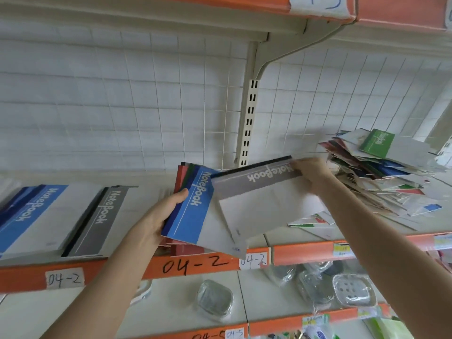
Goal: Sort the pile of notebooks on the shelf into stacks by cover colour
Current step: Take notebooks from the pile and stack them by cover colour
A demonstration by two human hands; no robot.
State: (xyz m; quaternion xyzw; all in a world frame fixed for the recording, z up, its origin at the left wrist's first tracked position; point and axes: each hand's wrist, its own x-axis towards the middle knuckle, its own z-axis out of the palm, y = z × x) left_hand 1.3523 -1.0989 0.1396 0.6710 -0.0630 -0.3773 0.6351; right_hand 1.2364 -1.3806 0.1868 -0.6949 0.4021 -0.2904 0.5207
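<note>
Two hands are occupied at the front edge of the shelf [305, 253]. A mixed handful of notebooks [195, 209], blue cover uppermost with red and green edges fanned beneath, is clamped in the left hand [166, 214]. Its thumb is curled over the top and its fingers are hidden underneath. The handful is probably meant as a holding batch until each colour can be dropped off.

A grey notebook [264, 189] is pinched near its spine by the right hand [311, 171], the grip closed on that one book alone. It is held roughly level and overlaps the handful in this view. It is apparently bound for the grey stack [97, 221], laid at the left next to the blue stack [31, 216] — a path crossed by the left hand and its load.

Further right, the unsorted pile [381, 182] is heaped loosely, with a green notebook [376, 143] lying on top, close to the wire grid [146, 94] at the back.
</note>
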